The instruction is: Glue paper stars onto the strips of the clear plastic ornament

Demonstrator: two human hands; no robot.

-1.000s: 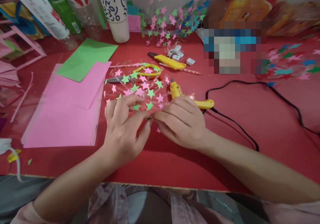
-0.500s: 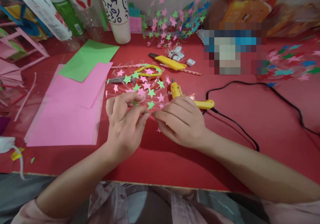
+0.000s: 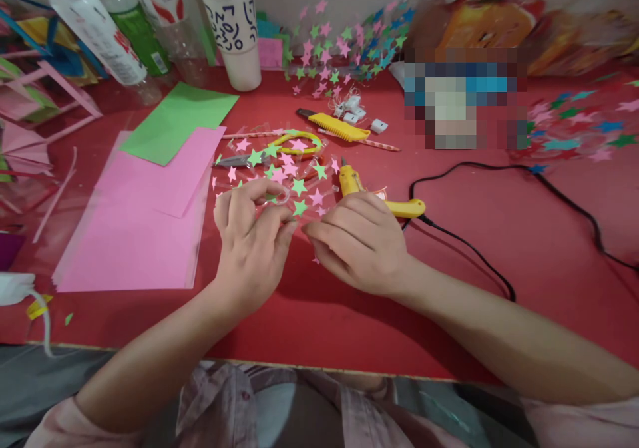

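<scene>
My left hand (image 3: 254,241) is closed in a pinch, thumb against fingertips, over the front of a spread of pink and green paper stars (image 3: 298,187) on transparent strips. A see-through curl shows by its index finger. Facing it, with a small gap between the fingertips, my right hand (image 3: 362,245) also pinches. What either pinch holds is too small to make out. One pink star (image 3: 316,260) shows just under the right fingers. Beyond the right knuckles lies a yellow glue gun (image 3: 407,207). Scissors with yellow handles (image 3: 304,143) lie partly beneath the stars.
Pink sheets (image 3: 134,235) and a green sheet (image 3: 180,122) lie left. Behind are a yellow cutter (image 3: 339,128), small white lights (image 3: 355,112), a white cup (image 3: 232,35) and plastic bottles (image 3: 107,42). A black cord (image 3: 464,251) curves across the right side. More stars (image 3: 569,128) lie far right.
Both hands keep nearly the same pinched pose, their fingertips slightly farther apart. The stars beside them have shifted a little, and the whole view has moved slightly.
</scene>
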